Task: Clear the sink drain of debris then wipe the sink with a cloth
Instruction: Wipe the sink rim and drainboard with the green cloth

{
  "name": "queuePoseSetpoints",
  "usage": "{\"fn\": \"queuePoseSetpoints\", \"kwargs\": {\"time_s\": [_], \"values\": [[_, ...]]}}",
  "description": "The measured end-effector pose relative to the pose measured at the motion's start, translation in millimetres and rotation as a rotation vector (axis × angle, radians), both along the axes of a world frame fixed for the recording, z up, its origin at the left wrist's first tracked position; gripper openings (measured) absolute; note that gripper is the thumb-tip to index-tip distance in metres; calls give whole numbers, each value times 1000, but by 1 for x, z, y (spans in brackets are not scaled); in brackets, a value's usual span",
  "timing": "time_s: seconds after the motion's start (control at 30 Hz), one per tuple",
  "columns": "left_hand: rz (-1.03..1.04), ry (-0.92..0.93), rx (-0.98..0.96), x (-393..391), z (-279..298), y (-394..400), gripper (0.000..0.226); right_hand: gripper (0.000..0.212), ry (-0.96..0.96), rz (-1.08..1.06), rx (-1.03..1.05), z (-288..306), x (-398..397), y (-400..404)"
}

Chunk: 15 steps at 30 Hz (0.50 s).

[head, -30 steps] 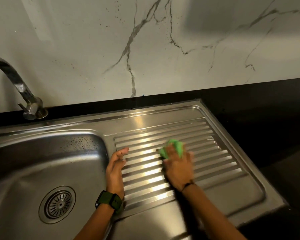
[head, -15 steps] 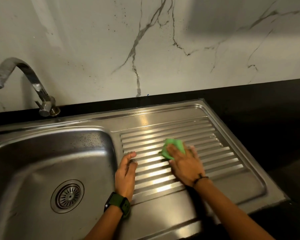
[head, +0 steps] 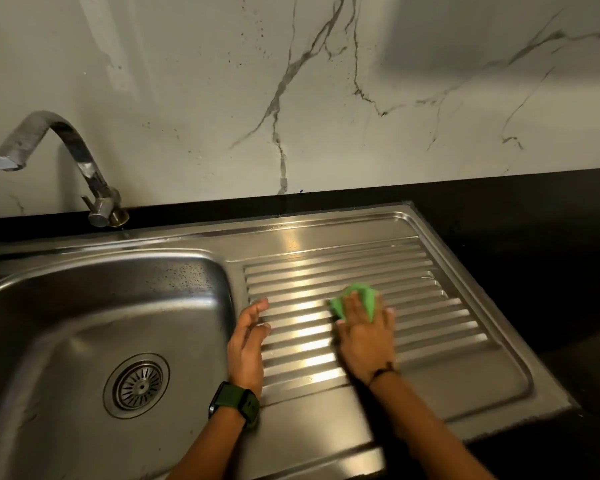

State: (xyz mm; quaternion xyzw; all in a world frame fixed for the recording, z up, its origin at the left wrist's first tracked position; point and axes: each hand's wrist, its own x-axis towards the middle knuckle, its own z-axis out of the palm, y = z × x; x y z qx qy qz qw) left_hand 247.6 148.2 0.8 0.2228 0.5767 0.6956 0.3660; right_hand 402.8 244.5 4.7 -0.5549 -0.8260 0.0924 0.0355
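Sliding right along the ridges, the right hand [head: 366, 336] presses the green cloth [head: 355, 303] flat on the drainboard [head: 430, 282]; left hand [head: 246, 344], relaxed and empty, rests nearer the basin [head: 66, 323].

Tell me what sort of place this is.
Most likely a home kitchen: a stainless steel sink with a ribbed drainboard set in a black countertop, a faucet, and a marble-patterned backsplash.
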Motion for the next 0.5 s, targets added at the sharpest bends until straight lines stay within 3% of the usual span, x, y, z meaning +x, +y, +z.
{"fn": "queuePoseSetpoints", "kwargs": {"time_s": [0.13,0.3,0.37,0.5], "values": [[22,14,5,4,-2,-7,36,54,48,422,-37,-1,-77,-65],[65,42,4,-6,0,-24,45,50,-23,572,52,4,-62,-54],[48,72,-26,-2,1,-25,42,48,-60,544,114,7,-39,-40],[-35,159,-117,6,2,-26,41,47,-117,198,131,10,41,8]]}}
